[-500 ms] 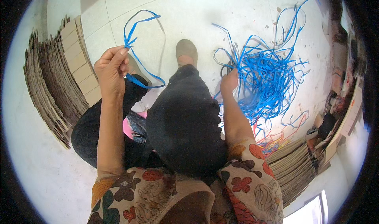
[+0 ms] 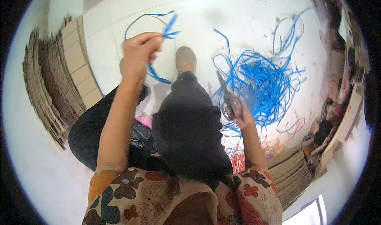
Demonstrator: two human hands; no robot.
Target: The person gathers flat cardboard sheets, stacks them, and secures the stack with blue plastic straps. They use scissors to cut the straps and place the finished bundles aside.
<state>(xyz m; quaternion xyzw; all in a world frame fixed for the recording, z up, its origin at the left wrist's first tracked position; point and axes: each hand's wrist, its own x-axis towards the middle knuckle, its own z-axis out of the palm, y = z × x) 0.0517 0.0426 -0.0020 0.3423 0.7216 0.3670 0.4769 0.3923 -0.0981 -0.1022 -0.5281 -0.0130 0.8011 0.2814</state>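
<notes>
Blue strap (image 2: 170,24) is pinched between the thumb and fingers of the left hand (image 2: 139,52), and compared with half a second ago it's been shifted up and toward the middle, its knotted end now held out beyond the shoe (image 2: 185,60) with the loop trailing off to the left. Scissors (image 2: 227,98) are shown much more plainly now too, since the right hand (image 2: 243,116) has been drawn back a bit toward the black trousers (image 2: 182,122). So both strap and scissors are in hand, but kept well apart, nothing being cut. Scissor handles are gripped; whether fingers are put through the loops can't be told. More strap is left tangled on the floor (image 2: 198,30), just beyond the scissors
</notes>
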